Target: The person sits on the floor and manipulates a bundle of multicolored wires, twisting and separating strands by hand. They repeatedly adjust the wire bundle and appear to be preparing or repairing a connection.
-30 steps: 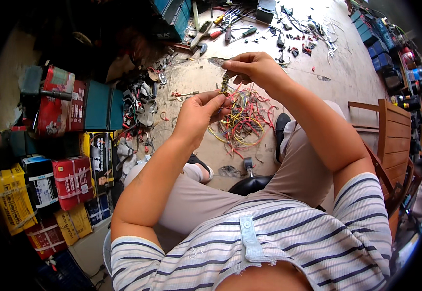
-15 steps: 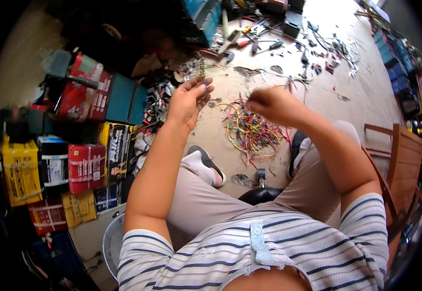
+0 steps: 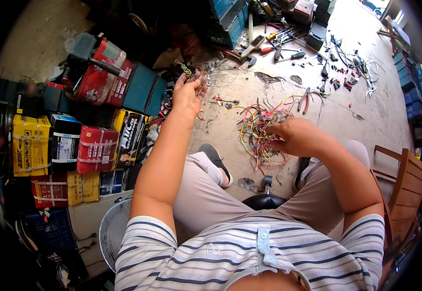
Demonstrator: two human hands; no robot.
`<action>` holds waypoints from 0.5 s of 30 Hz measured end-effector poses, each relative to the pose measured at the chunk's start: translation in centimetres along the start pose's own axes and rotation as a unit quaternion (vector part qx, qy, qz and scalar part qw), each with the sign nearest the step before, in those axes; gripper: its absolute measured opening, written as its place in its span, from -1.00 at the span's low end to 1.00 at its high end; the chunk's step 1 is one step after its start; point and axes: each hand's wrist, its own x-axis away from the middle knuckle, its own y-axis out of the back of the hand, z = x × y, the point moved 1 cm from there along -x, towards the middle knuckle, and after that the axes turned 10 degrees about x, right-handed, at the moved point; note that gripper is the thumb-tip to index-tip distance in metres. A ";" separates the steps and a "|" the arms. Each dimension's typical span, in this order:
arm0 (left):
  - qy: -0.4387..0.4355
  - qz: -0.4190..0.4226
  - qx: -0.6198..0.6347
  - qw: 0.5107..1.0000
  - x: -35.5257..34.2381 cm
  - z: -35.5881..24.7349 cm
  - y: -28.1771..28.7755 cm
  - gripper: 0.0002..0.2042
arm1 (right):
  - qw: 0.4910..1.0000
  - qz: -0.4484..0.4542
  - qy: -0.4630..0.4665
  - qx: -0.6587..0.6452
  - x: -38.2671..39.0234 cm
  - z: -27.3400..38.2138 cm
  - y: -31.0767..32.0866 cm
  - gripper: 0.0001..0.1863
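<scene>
My left hand [image 3: 189, 97] is raised out to the left, its fingers closed around a bundle of twisted wires [image 3: 185, 70] in yellow, green and blue. The bundle's coiled end pokes out past the fingertips. Over the right side of a tangled heap of wires [image 3: 257, 127] hovers my right hand [image 3: 299, 137]. Its thumb and forefinger are bent and apart, with no object visible between them; the other fingers are partly hidden. Red, yellow, black and green strands make up the heap on the floor between my feet.
Pliers [image 3: 304, 101] with red handles lie beyond the heap. Farther off are a brush [image 3: 253, 47], screwdrivers and cut black scraps [image 3: 349, 83]. Stacked boxes [image 3: 97, 149] and batteries line the left, near a round wire-mesh guard [image 3: 114, 233]. A wooden chair [image 3: 405, 182] stands at right.
My right hand has moved down and to the right, from beside the left hand to the wire heap, and its fingers have parted. My left hand still holds the bundle. The view has shifted.
</scene>
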 end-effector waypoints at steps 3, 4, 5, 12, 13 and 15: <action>0.008 0.016 -0.005 1.000 0.1 0.2 -0.1 -0.54 | 1.000 0.005 -0.001 0.001 0.2 -0.1 0.2 -0.69; 0.014 0.025 -0.007 1.000 -0.1 0.4 0.0 -0.50 | 1.000 0.010 0.000 0.004 0.2 -0.1 0.2 -0.69; 0.019 0.035 -0.009 0.999 -0.2 0.6 0.1 -0.46 | 1.000 0.015 0.000 0.008 0.2 -0.1 0.1 -0.69; 0.044 0.149 -0.069 0.985 0.7 2.2 -1.0 -0.25 | 0.993 -0.102 -0.008 -0.055 -0.6 -0.3 -0.3 -0.66; 0.050 0.142 -0.075 0.986 1.4 2.6 -1.3 -0.30 | 0.985 -0.145 -0.025 -0.093 -1.0 -0.3 -0.3 -0.61; 0.065 0.131 -0.086 0.986 3.2 3.6 -2.3 -0.40 | 0.957 -0.231 -0.061 -0.165 -1.9 -0.3 -0.3 -0.51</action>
